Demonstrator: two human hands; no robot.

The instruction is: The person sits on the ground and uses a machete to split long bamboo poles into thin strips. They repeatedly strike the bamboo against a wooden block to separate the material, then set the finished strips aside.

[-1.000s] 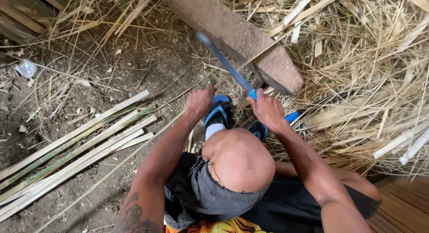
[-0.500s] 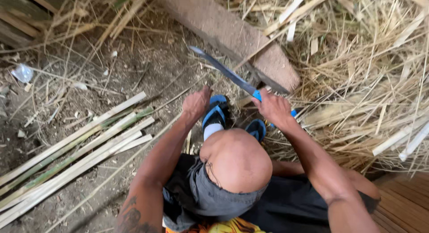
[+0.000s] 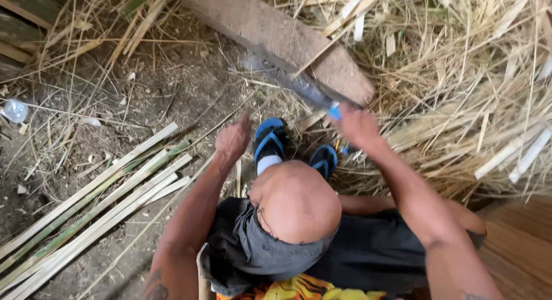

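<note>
Dirt floor (image 3: 172,93), straw (image 3: 460,93); rt hand (image 3: 356,127) fingers grip machete (image 3: 299,84), lt hand (image 3: 233,140) loosely curled, empty.

Right hand (image 3: 355,126) is gripping a blue handle (image 3: 335,112); the blade (image 3: 287,80) beyond the fingers is showing dull grey. Sandals (image 3: 269,140) between the hands are showing blue with black soles. Strips (image 3: 98,211) left of the left hand (image 3: 233,140) are showing pale cream, some green. Straw (image 3: 460,75) is showing tan.

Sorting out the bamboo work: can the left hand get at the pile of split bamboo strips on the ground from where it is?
Probably yes. The left hand is free and hangs just right of the split bamboo strips, with only bare dirt and loose straw between.
</note>
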